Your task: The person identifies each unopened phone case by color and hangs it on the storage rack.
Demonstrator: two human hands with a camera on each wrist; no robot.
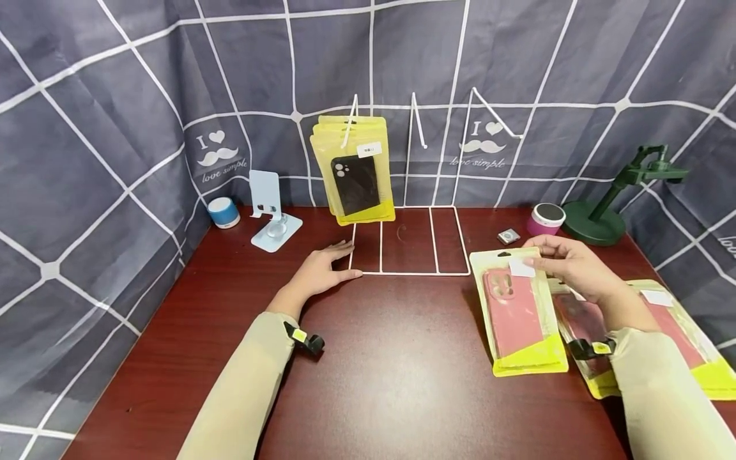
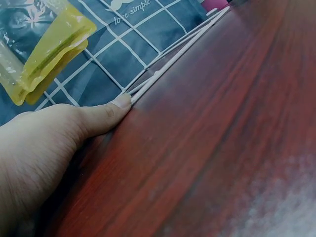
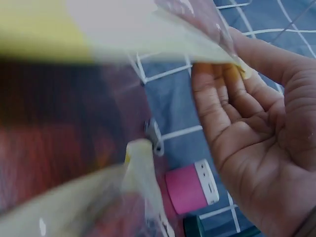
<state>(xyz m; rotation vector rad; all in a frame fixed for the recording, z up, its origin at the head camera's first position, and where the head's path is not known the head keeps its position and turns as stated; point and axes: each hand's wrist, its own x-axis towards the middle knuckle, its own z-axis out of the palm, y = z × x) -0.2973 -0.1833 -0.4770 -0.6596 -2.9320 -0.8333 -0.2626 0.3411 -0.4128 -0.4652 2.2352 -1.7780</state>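
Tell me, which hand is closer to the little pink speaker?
Right. The right hand holds a packet just in front of the pink speaker; the left hand rests far across the table on the white rack.

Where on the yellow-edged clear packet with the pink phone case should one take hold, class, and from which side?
Pinch the yellow-edged clear packet with the pink phone case by its top edge with the hanging hole, coming from above and behind, as the right hand does. That strip is thin and flat, clear of the bulky case.

Head view: even bright light is falling from above; soft shadows are lying under both arms; straight lines are bending toward the edges.
Left wrist: blur and pale glare are spreading at 5 o'clock.
Right wrist: dim, heavy blur is covering 9 o'clock.
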